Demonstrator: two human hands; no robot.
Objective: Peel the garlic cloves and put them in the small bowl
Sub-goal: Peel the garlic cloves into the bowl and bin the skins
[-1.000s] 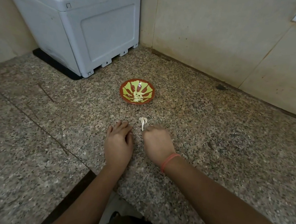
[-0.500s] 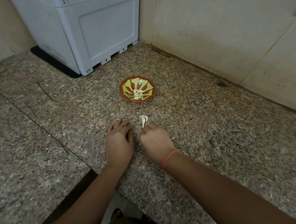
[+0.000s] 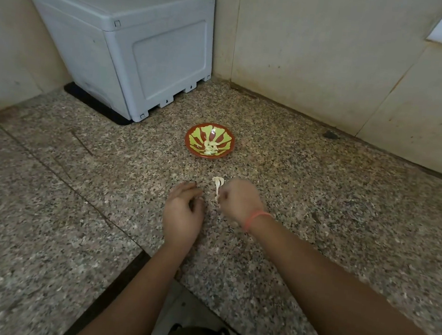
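Head view shows the right hand (image 3: 241,200) pinching a pale garlic clove (image 3: 217,184) with papery skin just above the granite counter (image 3: 319,203), near the small bowl (image 3: 188,137) holding peeled cloves (image 3: 210,149) — the left hand (image 3: 183,212) rests beside it, fingers loosely curled, grip impossible to tell.

Your left hand (image 3: 183,212), centre frame: palm down, fingers loosely curled. Your right hand (image 3: 241,201), just right of it: fisted, pinching a garlic clove (image 3: 217,184).
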